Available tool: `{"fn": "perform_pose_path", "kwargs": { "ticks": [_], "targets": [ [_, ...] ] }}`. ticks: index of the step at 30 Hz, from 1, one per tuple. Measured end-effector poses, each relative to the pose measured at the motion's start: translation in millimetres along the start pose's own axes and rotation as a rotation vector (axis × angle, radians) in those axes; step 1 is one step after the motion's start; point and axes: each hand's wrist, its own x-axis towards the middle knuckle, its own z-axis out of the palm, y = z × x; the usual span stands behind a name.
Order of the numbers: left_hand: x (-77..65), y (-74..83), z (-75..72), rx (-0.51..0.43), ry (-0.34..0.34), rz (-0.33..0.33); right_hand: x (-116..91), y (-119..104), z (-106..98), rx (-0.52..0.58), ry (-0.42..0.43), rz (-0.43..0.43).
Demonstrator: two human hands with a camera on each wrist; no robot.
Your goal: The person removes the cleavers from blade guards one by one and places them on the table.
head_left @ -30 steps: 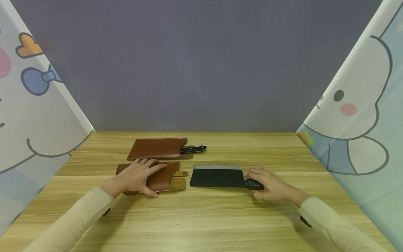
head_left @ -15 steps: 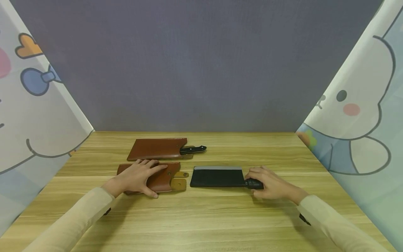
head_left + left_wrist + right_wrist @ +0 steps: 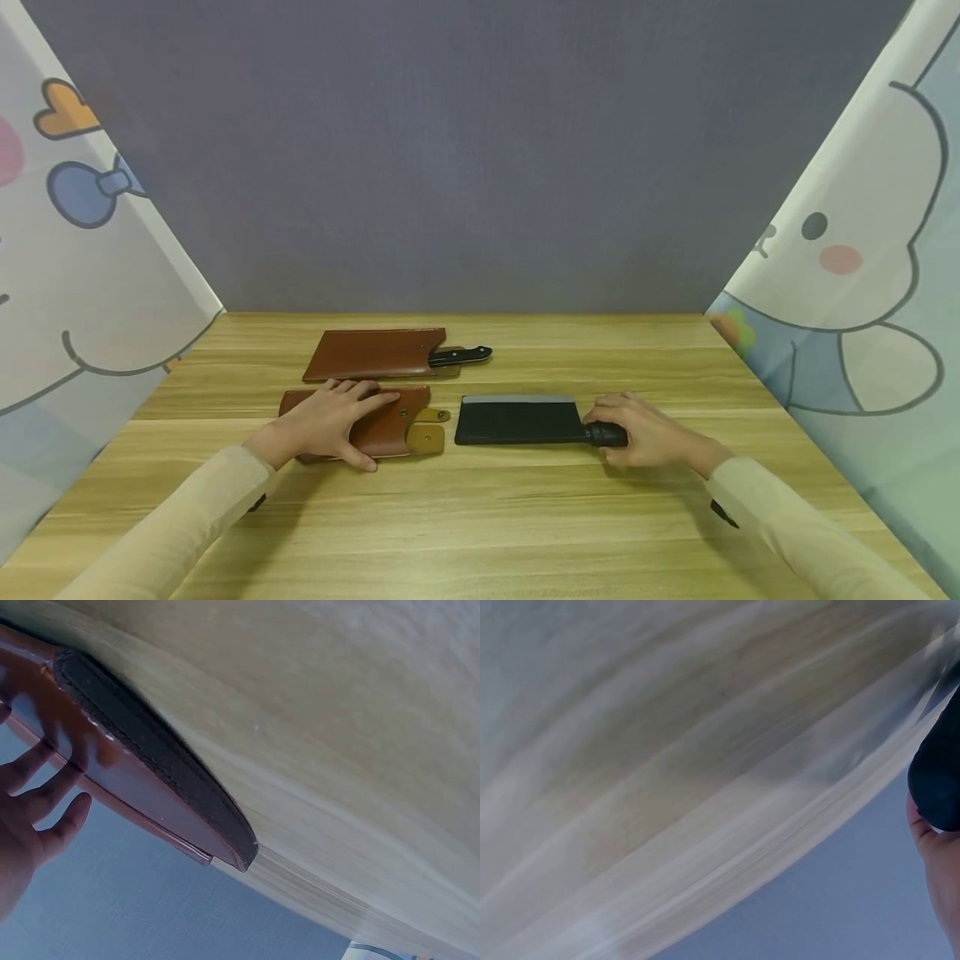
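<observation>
Head view, big knife [image 3: 517,421]: It lies flat side up at the table [image 3: 480,517], between the near cover [image 3: 384,427] and the right hand [image 3: 648,435]. Its blade is black, with a pale strip along the far edge. I can't tell if all of it touches the wood.
Right hand: It grips the big knife by the black handle [image 3: 609,434], with the thumb on the person's side.
Left hand [image 3: 321,422]: It rests on the near cover with its fingers spread out.
Near cover: It is brown leather, and two yellow-brown flaps [image 3: 426,439] stick out toward the big knife, just beside the blade but apart from it.
Far cover [image 3: 367,354]: It is brown too, and lies just behind the near cover.
Small knife [image 3: 463,357]: Its black handle pokes out of the far cover, pointing right.
Sleeves [image 3: 168,521]: Both are cream.
Walls: A grey wall [image 3: 480,158] stands behind, with cartoon walls [image 3: 855,250] on both sides.
</observation>
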Motion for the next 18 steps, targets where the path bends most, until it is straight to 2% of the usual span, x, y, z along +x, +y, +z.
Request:
{"fn": "perform_pose_path", "kwargs": {
  "ticks": [11, 18],
  "targets": [
    [-0.7, -1.3, 1.9, -0.032, -0.015, 0.002, 1.2, 2.7, 1.5, 0.045, -0.067, 0.088],
    [-0.5, 0.1, 2.9, -0.055, -0.049, -0.014, 1.3, 3.2, 3.6, 0.026, -0.082, 0.088]
  ]
}}
